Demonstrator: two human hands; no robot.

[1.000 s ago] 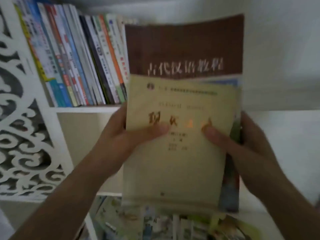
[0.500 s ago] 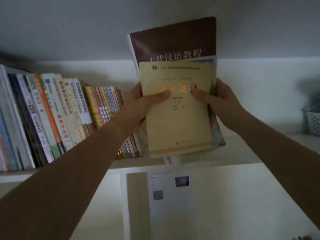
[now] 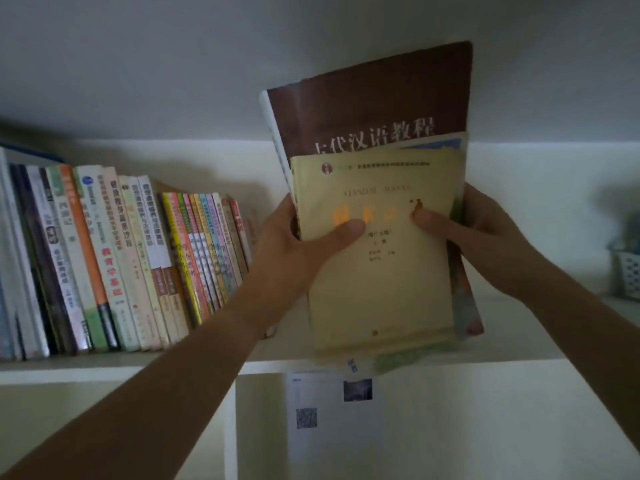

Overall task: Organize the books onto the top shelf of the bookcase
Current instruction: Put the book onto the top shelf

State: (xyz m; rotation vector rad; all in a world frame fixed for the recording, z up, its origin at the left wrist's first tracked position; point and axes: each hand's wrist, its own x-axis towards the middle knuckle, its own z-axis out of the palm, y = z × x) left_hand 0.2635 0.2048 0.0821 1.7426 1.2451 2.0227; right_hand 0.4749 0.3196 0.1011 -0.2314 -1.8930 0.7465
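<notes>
I hold a stack of books upright over the top shelf [image 3: 512,355]. A pale yellow book [image 3: 377,282] is in front, a taller brown book [image 3: 374,109] behind it, and a colourful one [image 3: 465,306] shows at the right edge. My left hand [image 3: 298,247] grips the stack's left side with the thumb across the yellow cover. My right hand [image 3: 485,237] grips the right side, thumb on the cover too. The stack's lower edge is at the shelf's front edge. A row of leaning books [image 3: 114,265] fills the shelf's left part.
A white basket [image 3: 627,271] stands at the shelf's far right. Below the shelf are white compartments with a divider [image 3: 230,427], and a white sheet with a QR code [image 3: 329,420] hangs there. The ceiling is close above the brown book.
The stack has gone from the lower shelf up to the top shelf. In the last half second it shifted slightly right and tilted a little. Both hands keep their grip.
</notes>
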